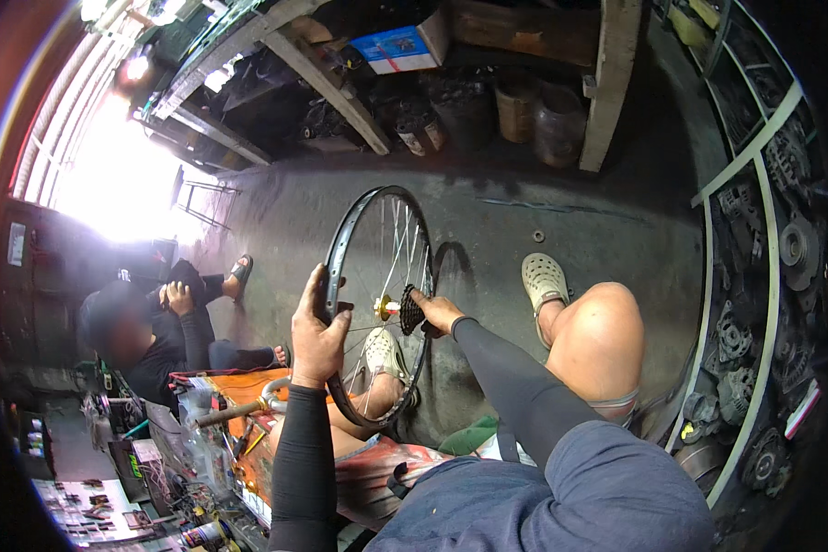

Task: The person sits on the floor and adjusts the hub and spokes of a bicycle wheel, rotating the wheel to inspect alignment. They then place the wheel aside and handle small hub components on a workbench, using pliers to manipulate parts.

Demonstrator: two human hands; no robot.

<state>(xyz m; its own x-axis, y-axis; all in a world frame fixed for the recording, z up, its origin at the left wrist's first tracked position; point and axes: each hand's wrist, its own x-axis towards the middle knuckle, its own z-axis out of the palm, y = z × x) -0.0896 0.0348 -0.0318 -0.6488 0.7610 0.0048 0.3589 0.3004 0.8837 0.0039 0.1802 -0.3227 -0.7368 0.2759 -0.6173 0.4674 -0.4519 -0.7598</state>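
A bare bicycle wheel (342,241) with a black rim, thin spokes and no tyre stands upright in front of me, above my lap. My left hand (318,339) grips its rim on the near left side, thumb inside and fingers outside. At the gold hub (384,307), my right hand (440,314) holds a black cassette (411,310) of stacked sprockets by its edge. The cassette is at the hub's right end; whether it is fully seated I cannot tell. Some of the right fingers are hidden behind the sprockets.
Another person (175,322) sits at the left. Beside my left arm, an orange-topped surface (248,396) carries tools and clutter. A wooden bench (607,92) with buckets beneath stands ahead. Metal shelves (750,184) of machine parts line the right. A small ring (539,235) lies on the floor.
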